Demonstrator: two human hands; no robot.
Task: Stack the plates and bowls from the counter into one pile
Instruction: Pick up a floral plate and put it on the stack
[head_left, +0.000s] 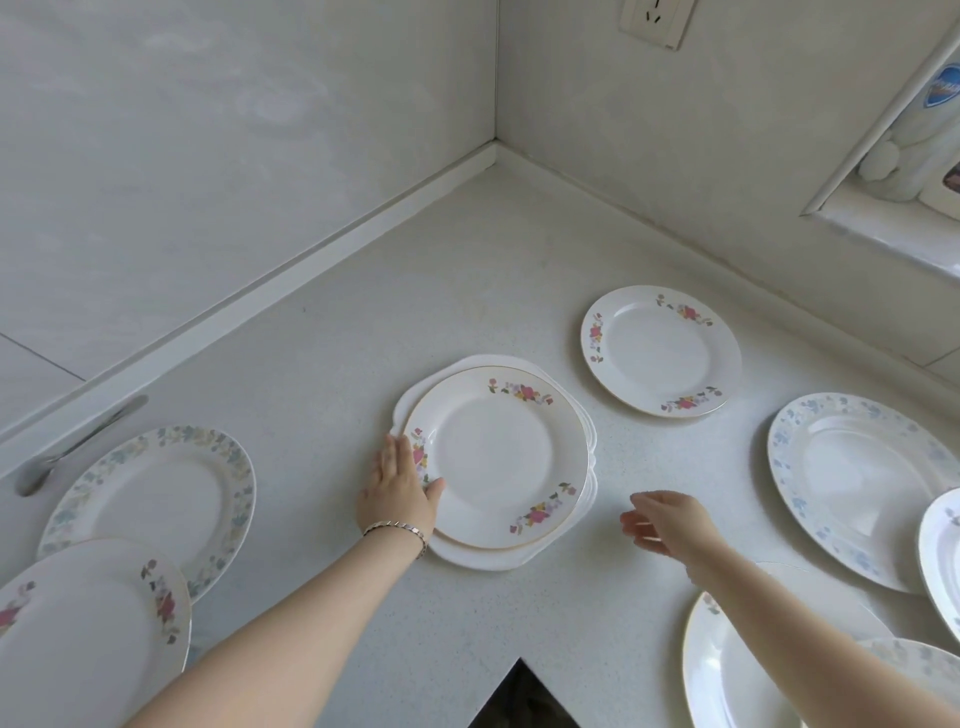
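Observation:
A pink-flowered plate (493, 457) lies on a plain white scalloped plate (452, 558) in the middle of the counter. My left hand (400, 488) rests flat against the pile's left rim, fingers straight. My right hand (667, 522) hovers just right of the pile, fingers loosely curled, holding nothing. Another pink-flowered plate (660, 351) lies behind on the right. A blue-flowered plate (857, 483) sits at the right. A pastel-rimmed plate (156, 493) and a pink-flowered plate (88, 639) overlapping it lie at the left.
More plates (737, 670) crowd the lower right corner under my right forearm. A metal spoon (78, 447) lies by the left wall's ledge. Walls meet in a corner behind the counter (363, 322). The counter's front edge forms a notch (522, 696) at the bottom.

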